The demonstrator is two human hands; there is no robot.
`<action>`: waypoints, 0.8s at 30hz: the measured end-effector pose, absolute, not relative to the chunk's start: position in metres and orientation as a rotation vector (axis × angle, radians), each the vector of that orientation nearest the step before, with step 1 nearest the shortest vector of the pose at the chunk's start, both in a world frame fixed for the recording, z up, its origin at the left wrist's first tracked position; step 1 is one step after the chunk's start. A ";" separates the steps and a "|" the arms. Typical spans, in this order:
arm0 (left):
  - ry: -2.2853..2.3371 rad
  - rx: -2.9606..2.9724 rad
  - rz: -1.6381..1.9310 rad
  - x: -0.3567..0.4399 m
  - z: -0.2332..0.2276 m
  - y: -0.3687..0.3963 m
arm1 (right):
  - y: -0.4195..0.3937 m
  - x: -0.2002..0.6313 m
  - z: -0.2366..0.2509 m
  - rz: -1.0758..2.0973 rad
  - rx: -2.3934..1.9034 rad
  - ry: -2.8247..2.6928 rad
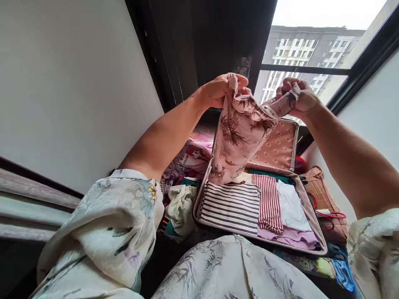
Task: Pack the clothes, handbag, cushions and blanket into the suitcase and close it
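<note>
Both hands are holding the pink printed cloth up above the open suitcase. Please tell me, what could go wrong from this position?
1. The pink printed garment is held only at its top edge by the left hand and right hand; if one grip loosens, it may fall in a heap.
2. Its hanging end touches the striped fabric in the suitcase, so lowering it carelessly could rumple the folded red-striped piece and white piece.

Both hands up: left hand (218, 89) and right hand (296, 97) each grip the top edge of a pink printed garment (238, 133), which hangs over an open suitcase (199, 199). Inside: striped shirt (230, 205), red-striped cloth (269, 201), white cloth (291, 207). Clothes pile (182, 203) just left of it.
</note>
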State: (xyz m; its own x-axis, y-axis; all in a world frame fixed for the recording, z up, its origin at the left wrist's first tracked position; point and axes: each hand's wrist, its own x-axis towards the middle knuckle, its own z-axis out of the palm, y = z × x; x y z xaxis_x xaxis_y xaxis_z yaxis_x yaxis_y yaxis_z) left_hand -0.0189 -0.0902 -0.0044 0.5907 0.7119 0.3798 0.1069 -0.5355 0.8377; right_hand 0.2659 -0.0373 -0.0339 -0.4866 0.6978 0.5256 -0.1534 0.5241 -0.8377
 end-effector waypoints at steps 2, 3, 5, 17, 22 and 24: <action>0.524 1.951 0.732 -0.011 -0.010 -0.112 | -0.056 0.280 -0.041 1.202 -0.428 -1.910; 0.492 1.927 0.675 -0.008 -0.019 -0.125 | -0.065 0.287 -0.049 1.265 -0.414 -1.960; 0.463 1.930 0.594 -0.002 -0.051 -0.154 | -0.082 0.299 -0.071 1.393 -0.389 -2.060; 0.511 1.620 0.690 0.112 -0.382 -0.343 | -0.187 0.418 -0.338 1.802 -0.879 -2.478; 0.656 1.366 0.685 0.147 -0.406 -0.377 | -0.206 0.444 -0.374 2.036 -0.916 -2.475; 0.710 1.259 0.682 0.154 -0.406 -0.382 | -0.207 0.445 -0.380 2.117 -0.899 -2.457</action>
State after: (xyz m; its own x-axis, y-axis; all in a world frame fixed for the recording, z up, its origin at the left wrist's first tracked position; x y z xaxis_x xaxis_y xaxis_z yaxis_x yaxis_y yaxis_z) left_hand 0.1535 -0.3823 -0.4058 0.6104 0.7860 -0.0986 -0.0673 0.1754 0.9822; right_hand 0.4455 -0.2068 -0.3797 -0.8341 0.2455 -0.4939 0.5248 0.0779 -0.8476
